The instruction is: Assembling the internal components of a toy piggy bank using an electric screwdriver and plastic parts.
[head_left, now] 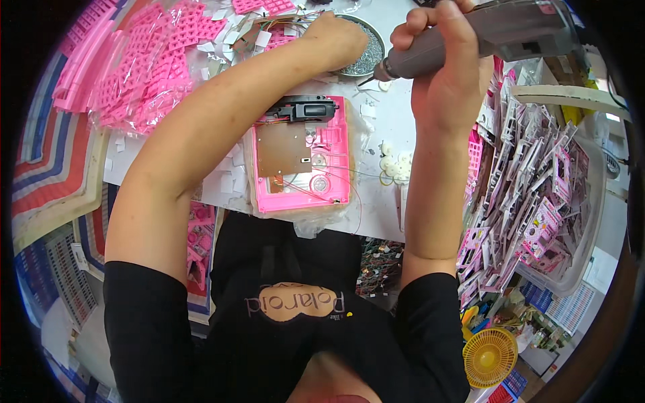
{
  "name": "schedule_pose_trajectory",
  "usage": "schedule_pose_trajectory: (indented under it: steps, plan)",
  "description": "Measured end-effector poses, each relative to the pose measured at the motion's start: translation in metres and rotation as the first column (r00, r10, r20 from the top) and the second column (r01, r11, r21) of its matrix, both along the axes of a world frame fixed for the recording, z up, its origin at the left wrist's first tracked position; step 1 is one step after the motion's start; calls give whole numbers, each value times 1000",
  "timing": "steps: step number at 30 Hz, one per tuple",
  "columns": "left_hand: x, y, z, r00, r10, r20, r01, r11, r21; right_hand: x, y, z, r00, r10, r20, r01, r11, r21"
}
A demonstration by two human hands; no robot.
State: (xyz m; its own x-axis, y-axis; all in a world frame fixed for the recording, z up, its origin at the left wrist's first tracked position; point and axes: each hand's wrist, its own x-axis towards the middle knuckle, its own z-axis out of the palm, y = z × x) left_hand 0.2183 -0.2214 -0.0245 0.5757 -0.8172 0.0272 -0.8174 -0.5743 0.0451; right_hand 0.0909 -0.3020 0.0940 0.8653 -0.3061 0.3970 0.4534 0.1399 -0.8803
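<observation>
At the far side of the table, my left hand [339, 41] is closed with curled fingertips over a round dish of small metal screws [366, 57]; what its fingers hold is hidden. My right hand [447, 80] grips a grey electric screwdriver [504, 33], held level, its thin bit pointing left just right of the dish. In front of me lies an open pink plastic housing [342, 141] on a wrapped pad. Inside it sit a brown circuit board [282, 151], a black plastic module [310, 111] along the far edge, and thin red wires.
Pink grid-like parts [151, 74] in clear bags pile up at the left. Small white round pieces [396, 164] lie right of the housing. A plastic bin [584, 221] full of printed panels stands at the right, with a yellow basket [490, 356] below. Wires [275, 27] lie beside the dish.
</observation>
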Motion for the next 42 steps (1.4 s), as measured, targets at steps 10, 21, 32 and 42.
schedule_pose_trajectory:
  steps: [10, 21, 32, 42]
  plan:
    - [-97, 93, 59, 809, -268, -524, -201, 711, -673, -42, -14, -20, 966, 243, 88, -251, 963, 95]
    - [-162, 128, 35, 903, -201, -380, -205, 577, -791, -63, 28, -16, 890, 433, 144, -446, 892, 72]
    - [-154, 128, 39, 972, -143, -186, -60, 615, -786, -63, 34, -14, 926, 355, 132, -359, 933, 11]
    - [-138, 121, 25, 986, 164, -22, -147, 802, -578, -5, 16, -59, 950, 86, 301, 37, 925, -379]
